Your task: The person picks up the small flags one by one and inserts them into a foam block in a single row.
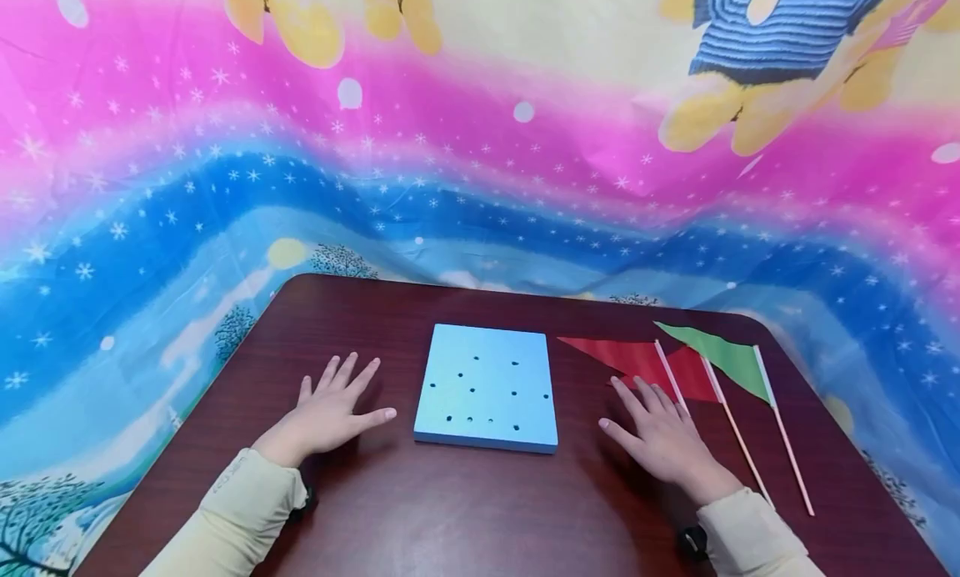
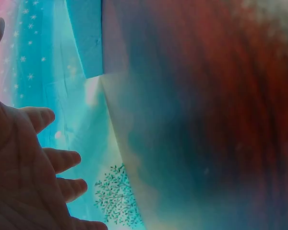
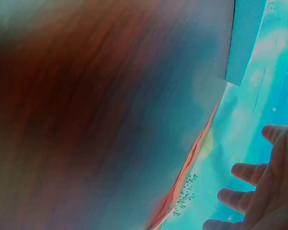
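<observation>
A light blue square board (image 1: 487, 373) with several small dark holes lies flat on the brown table. To its left, my left hand (image 1: 330, 414) is spread palm down with straight fingers and holds nothing. On the other side of the board is my right hand (image 1: 663, 439), its fingers extended and holding nothing. Beyond its fingertips lie a red pennant flag (image 1: 615, 354) and a second red flag (image 1: 693, 370); my hand hides part of both. A green pennant flag (image 1: 723, 358) on a thin wooden stick lies farther right. In the right wrist view, the fingers (image 3: 249, 172) appear apart from the red cloth.
The dark brown table (image 1: 450, 510) has rounded far corners and a glossy top. Behind it hangs a colourful curtain (image 1: 480, 168) with snowflakes, trees and cartoon bears. The flag sticks (image 1: 791, 460) point toward the table's near right side.
</observation>
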### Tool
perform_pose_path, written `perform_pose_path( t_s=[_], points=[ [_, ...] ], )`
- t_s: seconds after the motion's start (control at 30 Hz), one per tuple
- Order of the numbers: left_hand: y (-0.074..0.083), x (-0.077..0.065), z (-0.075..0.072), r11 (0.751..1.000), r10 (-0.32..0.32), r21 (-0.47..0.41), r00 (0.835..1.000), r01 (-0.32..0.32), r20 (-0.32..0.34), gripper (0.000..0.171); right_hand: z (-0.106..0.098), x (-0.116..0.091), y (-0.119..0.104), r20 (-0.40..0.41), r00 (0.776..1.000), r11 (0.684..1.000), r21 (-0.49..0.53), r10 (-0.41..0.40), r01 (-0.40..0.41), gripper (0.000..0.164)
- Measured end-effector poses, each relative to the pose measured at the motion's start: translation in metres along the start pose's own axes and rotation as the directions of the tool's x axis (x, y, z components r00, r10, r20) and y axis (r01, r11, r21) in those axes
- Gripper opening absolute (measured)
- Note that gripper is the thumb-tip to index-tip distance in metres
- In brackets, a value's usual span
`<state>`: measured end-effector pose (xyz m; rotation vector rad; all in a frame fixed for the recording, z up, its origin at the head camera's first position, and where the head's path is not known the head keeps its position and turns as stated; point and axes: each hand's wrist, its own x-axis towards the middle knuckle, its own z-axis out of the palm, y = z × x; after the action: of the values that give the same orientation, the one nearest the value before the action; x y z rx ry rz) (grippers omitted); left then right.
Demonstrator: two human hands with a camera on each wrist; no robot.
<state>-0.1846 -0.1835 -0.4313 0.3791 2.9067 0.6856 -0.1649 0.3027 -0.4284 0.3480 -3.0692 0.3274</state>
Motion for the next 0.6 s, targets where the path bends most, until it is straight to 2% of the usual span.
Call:
perform_pose_path(
  t_s=[0.3, 0.6],
  points=[
    [0.006, 0.004, 0.009, 1.0, 0.0, -0.016, 0.999, 0.0, 0.038, 0.1, 0.002, -0.003, 0.012, -0.012, 1.0, 1.0, -0.01, 0.029, -0.029, 0.081],
    [0.018, 0.009, 0.004, 1.0, 0.014, -0.007, 0.999, -0.014, 0.051, 0.098, -0.007, -0.002, 0.021, -0.016, 0.997, 0.998, -0.001, 0.069, -0.069, 0.082]
  ],
)
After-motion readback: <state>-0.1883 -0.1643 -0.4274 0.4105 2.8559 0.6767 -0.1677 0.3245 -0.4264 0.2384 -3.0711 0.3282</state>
